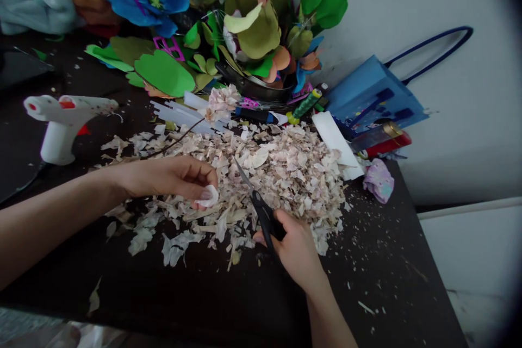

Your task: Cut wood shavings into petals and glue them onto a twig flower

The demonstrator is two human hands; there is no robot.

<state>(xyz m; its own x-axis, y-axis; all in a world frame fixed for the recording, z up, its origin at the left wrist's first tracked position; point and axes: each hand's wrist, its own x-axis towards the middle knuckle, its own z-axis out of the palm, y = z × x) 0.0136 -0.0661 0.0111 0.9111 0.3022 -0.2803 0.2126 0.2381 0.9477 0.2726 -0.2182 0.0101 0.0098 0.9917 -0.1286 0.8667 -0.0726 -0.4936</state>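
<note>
The left hand (183, 178) pinches a small white piece (209, 196) over the scrap pile (296, 160); its long axis is partly hidden by fingers. This piece lies left of the scissors (265, 217), apart from the blades. The right hand (297, 250) holds their handles; their long axis runs diagonally, tips pointing far and left.

Two hands: one white piece (209, 196) in the left hand (179, 178), one pair of scissors (264, 215) in the right hand (296, 249). Left of the left grip, one glue gun (59, 136). Beyond the right grip, one green spool (306, 104), one blue bag (373, 87), one purple wad (378, 180). Scraps (281, 160) between, uncountable.
</note>
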